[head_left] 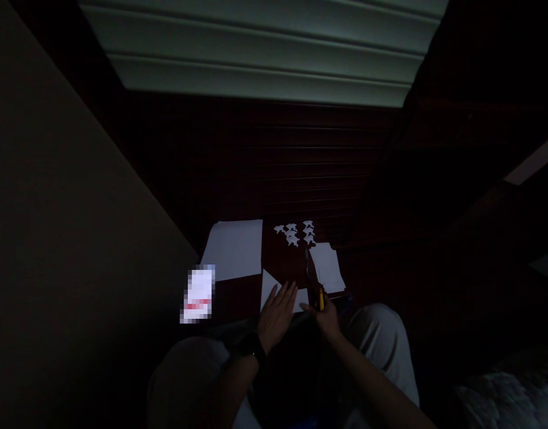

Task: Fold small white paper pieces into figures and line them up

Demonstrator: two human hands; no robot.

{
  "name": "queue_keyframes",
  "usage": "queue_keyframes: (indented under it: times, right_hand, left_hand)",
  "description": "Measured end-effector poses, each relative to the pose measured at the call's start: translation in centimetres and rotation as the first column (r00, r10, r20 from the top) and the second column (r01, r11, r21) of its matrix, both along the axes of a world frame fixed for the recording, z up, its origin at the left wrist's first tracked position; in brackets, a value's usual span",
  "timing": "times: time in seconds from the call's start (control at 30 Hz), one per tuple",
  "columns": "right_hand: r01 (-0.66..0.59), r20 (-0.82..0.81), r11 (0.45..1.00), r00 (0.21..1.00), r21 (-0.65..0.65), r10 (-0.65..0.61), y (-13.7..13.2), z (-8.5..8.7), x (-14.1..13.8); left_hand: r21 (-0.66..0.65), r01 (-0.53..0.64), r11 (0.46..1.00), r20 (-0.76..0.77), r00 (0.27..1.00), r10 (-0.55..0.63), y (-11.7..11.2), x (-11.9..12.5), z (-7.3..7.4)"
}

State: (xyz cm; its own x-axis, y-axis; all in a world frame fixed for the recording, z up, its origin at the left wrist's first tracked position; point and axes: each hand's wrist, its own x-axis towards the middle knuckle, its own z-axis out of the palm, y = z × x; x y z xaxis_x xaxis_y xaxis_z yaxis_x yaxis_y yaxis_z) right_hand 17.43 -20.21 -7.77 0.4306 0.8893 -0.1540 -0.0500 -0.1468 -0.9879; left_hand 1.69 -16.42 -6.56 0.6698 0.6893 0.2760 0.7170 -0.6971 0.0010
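Note:
My left hand [276, 313] lies flat with its fingers stretched out on a piece of white paper [303, 297]. The paper shows a slanted, pointed edge at its upper left, and part of it is under the hand. A dark watch [252, 345] is on the left wrist. Close to the paper's right side, my right hand [328, 319] is closed on a slim yellow tool [321, 299] that points up and away from me. Its tip is too dark to make out. Just beyond it lies a thin dark object [306, 262].
Large white sheets [235, 247] lie at the back left of the dark table. Several small white paper shapes [292, 234] sit at the back. A smaller paper stack [328, 268] is on the right. A blurred bright rectangle [198, 295] is at the left edge. The room is dim.

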Motion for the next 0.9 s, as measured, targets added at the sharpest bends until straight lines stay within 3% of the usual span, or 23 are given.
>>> queue_keyframes:
  times: [0.17,0.73,0.83,0.9]
  right_hand:
    - [0.007,-0.013,1.000,1.000,-0.014,-0.007,0.0,-0.7,0.2]
    - [-0.059,-0.017,0.997,0.998,-0.055,0.058,-0.6,-0.4,0.8]
    - [-0.064,0.022,0.997,0.998,-0.054,0.065,-0.9,-0.4,1.1]
    - [-0.051,0.056,0.997,0.997,-0.050,0.054,-1.0,-0.3,1.5]
  left_hand:
    - [-0.008,0.008,1.000,0.007,1.000,-0.008,0.0,-0.1,-0.1]
    - [-0.011,0.065,0.998,-0.013,0.998,-0.066,0.2,-0.6,-0.8]
    - [-0.072,0.092,0.993,0.055,0.995,-0.088,0.2,-0.7,-0.5]
    - [-0.156,0.126,0.980,0.212,0.973,-0.092,0.2,-0.8,0.1]
